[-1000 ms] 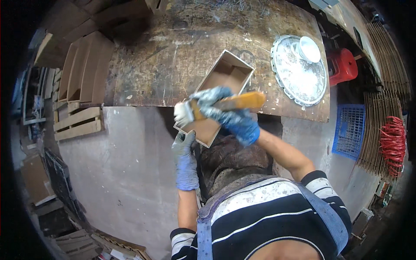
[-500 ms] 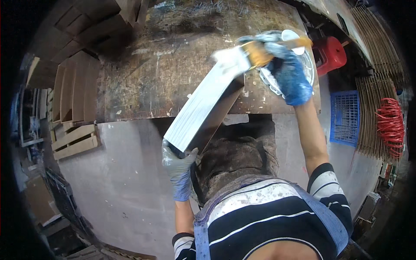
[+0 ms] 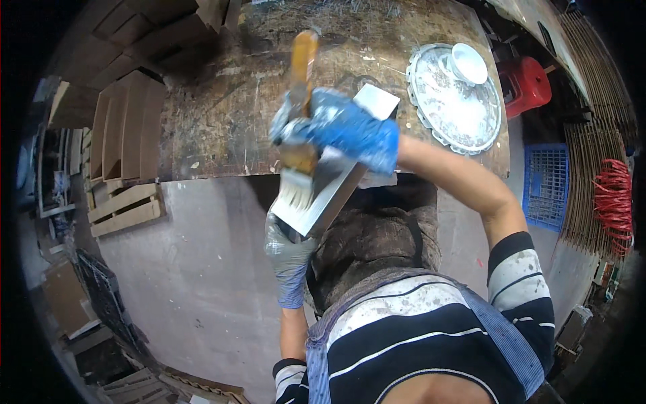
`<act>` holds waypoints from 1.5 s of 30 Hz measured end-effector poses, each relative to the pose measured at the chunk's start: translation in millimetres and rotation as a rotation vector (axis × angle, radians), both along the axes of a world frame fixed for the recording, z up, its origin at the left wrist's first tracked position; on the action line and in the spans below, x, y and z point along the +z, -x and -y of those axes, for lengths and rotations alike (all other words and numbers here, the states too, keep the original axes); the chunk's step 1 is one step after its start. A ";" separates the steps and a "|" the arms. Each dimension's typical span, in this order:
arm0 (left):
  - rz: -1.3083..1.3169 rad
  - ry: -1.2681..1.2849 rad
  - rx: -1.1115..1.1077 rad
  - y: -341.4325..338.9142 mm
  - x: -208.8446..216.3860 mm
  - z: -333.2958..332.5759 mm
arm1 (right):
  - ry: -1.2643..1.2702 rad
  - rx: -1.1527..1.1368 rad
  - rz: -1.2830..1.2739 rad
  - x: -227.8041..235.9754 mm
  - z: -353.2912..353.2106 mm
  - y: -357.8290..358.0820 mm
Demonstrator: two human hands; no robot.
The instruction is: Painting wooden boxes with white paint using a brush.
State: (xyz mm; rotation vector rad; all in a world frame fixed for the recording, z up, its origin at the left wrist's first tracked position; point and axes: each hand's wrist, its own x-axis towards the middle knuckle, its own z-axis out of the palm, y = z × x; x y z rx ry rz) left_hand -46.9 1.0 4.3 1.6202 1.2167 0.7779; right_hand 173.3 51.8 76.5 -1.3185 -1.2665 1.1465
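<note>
My gloved left hand (image 3: 288, 246) grips the near end of a long brown box (image 3: 341, 200), held slantwise over the table's front edge. White paint coats its upper face. In my blue-gloved right hand (image 3: 336, 128) is a wide paintbrush (image 3: 301, 161) with a wooden handle, its handle pointing away from me. The white bristles press on the painted face near my left hand. My right hand and forearm cover the middle of the box. To the right, a scalloped round tray (image 3: 464, 128) smeared with white paint holds a small white bowl (image 3: 469, 65).
The worn wooden table (image 3: 222, 128) is speckled with paint. Brown boxes (image 3: 124, 128) are stacked at the left, above a wooden pallet (image 3: 128, 212). On the right are a red plastic stool (image 3: 528, 86), a blue crate (image 3: 544, 185) and a coil of red hose (image 3: 614, 205).
My right hand has swept the brush from the far end of the box down to the near end. The tray and bowl are now uncovered. My left hand keeps its grip.
</note>
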 end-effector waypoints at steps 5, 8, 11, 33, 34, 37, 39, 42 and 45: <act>-0.033 -0.062 -0.027 5.8 -12.6 2.1 | 0.075 -0.291 0.165 -15.3 -3.8 -124.4; -0.128 -0.145 -0.049 5.3 -14.3 -1.7 | -0.060 -0.364 0.091 -13.9 6.2 -198.8; -0.065 -0.094 -0.013 6.1 -17.9 -2.2 | -0.089 -0.414 -0.042 22.1 1.5 -183.6; -0.062 -0.157 -0.030 16.2 -34.0 -7.7 | -0.057 -0.506 0.183 -5.5 59.0 -194.9; 0.045 0.010 0.006 17.5 -38.8 -11.6 | -0.135 -0.575 0.216 -16.0 68.1 -219.5; 0.323 0.489 0.075 49.1 -72.7 -24.1 | -0.194 -0.629 -0.128 8.3 88.4 -216.2; 0.612 0.716 0.209 61.2 -90.1 -23.4 | -0.243 -0.579 -0.281 16.5 94.5 -200.2; 0.868 0.824 0.086 76.5 -109.2 -31.9 | -0.325 -0.403 -0.470 15.6 94.9 -178.8; 0.856 0.807 0.205 81.0 -113.5 -28.3 | -0.232 -0.433 -0.540 3.0 91.5 -166.6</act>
